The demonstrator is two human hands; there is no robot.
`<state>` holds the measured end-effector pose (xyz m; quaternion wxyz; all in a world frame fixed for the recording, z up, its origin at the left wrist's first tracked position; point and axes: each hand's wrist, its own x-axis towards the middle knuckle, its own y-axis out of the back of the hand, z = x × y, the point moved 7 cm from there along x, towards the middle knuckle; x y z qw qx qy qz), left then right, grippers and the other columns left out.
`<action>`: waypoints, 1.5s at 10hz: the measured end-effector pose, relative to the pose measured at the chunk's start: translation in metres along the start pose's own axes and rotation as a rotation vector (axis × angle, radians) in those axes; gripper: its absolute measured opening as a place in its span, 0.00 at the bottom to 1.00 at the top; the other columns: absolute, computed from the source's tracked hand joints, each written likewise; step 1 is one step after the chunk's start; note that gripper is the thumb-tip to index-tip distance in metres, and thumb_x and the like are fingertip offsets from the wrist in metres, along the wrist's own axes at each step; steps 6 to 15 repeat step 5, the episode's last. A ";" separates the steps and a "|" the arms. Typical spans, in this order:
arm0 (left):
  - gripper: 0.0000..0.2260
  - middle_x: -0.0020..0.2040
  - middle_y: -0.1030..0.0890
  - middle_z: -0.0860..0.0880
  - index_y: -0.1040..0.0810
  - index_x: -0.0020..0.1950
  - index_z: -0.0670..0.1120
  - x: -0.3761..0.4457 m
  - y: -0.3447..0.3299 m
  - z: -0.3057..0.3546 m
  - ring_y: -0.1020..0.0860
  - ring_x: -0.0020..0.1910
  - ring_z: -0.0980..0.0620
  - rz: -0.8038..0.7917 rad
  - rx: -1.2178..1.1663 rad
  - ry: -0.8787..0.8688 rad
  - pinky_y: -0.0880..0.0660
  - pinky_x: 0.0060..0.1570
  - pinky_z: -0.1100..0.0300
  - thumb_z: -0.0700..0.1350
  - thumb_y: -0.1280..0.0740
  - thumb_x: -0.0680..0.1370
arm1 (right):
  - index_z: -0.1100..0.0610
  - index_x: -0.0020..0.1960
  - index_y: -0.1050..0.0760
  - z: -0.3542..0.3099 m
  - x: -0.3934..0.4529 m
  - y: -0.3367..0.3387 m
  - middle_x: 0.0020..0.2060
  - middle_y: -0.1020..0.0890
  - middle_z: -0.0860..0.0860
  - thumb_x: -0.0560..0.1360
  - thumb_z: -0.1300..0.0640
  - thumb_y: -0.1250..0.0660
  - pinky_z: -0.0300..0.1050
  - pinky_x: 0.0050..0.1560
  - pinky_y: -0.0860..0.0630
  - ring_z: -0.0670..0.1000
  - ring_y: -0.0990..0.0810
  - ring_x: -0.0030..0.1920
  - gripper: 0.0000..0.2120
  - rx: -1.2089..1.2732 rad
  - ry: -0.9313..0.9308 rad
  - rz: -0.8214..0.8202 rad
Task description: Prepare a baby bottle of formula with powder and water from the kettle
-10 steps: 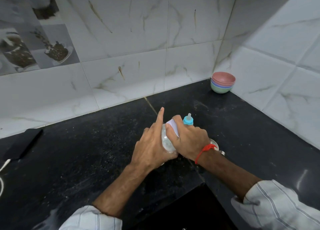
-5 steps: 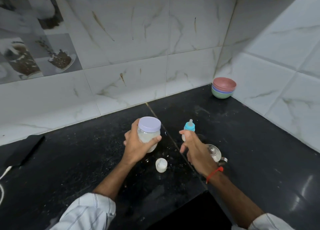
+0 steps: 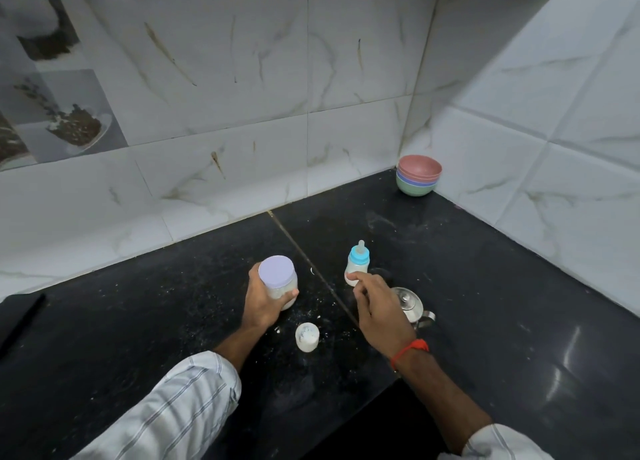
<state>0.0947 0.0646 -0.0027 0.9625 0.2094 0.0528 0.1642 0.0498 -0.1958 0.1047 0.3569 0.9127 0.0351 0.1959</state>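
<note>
We see the left hand [image 3: 263, 304] wrapped around a jar [image 3: 280, 281] of white powder, fingers closed on its clear side, thumb on the near face. The jar has a pale purple lid [image 3: 276, 270] screwed on, and it sits low over the black counter [image 3: 138, 321]; we cannot tell whether its base touches the surface.

Just to the right of that hand and a little nearer to us, a small white cup [image 3: 307, 336] stands upright on the counter with a trace of powder inside. Loose white specks lie scattered on the counter around it.

The right hand [image 3: 379, 307] reaches forward with fingers loosely curled and gripping nothing. Its fingertips [image 3: 356, 279] are at the base of the baby bottle [image 3: 356, 264], touching or almost touching it. The bottle stands upright just beyond that hand, with white liquid inside, a blue collar and a clear teat on top.

Directly to the right of the right hand, partly hidden by it, sits a small shiny metal kettle [image 3: 410, 305] with its lid on. A red thread [image 3: 410, 350] circles the right wrist.

Far beyond the right hand, in the corner of the tiled walls, we see a stack of bowls [image 3: 418, 175], pink on top, then blue and green.
</note>
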 end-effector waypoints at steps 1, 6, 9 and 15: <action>0.53 0.77 0.33 0.43 0.45 0.80 0.45 0.005 0.001 -0.003 0.34 0.77 0.39 -0.037 0.018 0.014 0.34 0.76 0.43 0.47 0.14 0.66 | 0.57 0.68 0.26 0.000 0.002 -0.005 0.57 0.27 0.47 0.79 0.70 0.39 0.30 0.59 0.32 0.40 0.27 0.53 0.20 -0.061 0.007 -0.029; 0.45 0.86 0.55 0.42 0.48 0.83 0.52 -0.035 -0.009 0.049 0.54 0.84 0.35 0.089 0.745 -0.527 0.45 0.76 0.29 0.75 0.39 0.75 | 0.58 0.76 0.35 0.006 0.013 -0.031 0.74 0.34 0.64 0.76 0.57 0.33 0.62 0.70 0.29 0.63 0.33 0.74 0.29 -0.475 0.083 -0.071; 0.45 0.86 0.55 0.42 0.48 0.83 0.52 -0.035 -0.009 0.049 0.54 0.84 0.35 0.089 0.745 -0.527 0.45 0.76 0.29 0.75 0.39 0.75 | 0.58 0.76 0.35 0.006 0.013 -0.031 0.74 0.34 0.64 0.76 0.57 0.33 0.62 0.70 0.29 0.63 0.33 0.74 0.29 -0.475 0.083 -0.071; 0.45 0.86 0.55 0.42 0.48 0.83 0.52 -0.035 -0.009 0.049 0.54 0.84 0.35 0.089 0.745 -0.527 0.45 0.76 0.29 0.75 0.39 0.75 | 0.58 0.76 0.35 0.006 0.013 -0.031 0.74 0.34 0.64 0.76 0.57 0.33 0.62 0.70 0.29 0.63 0.33 0.74 0.29 -0.475 0.083 -0.071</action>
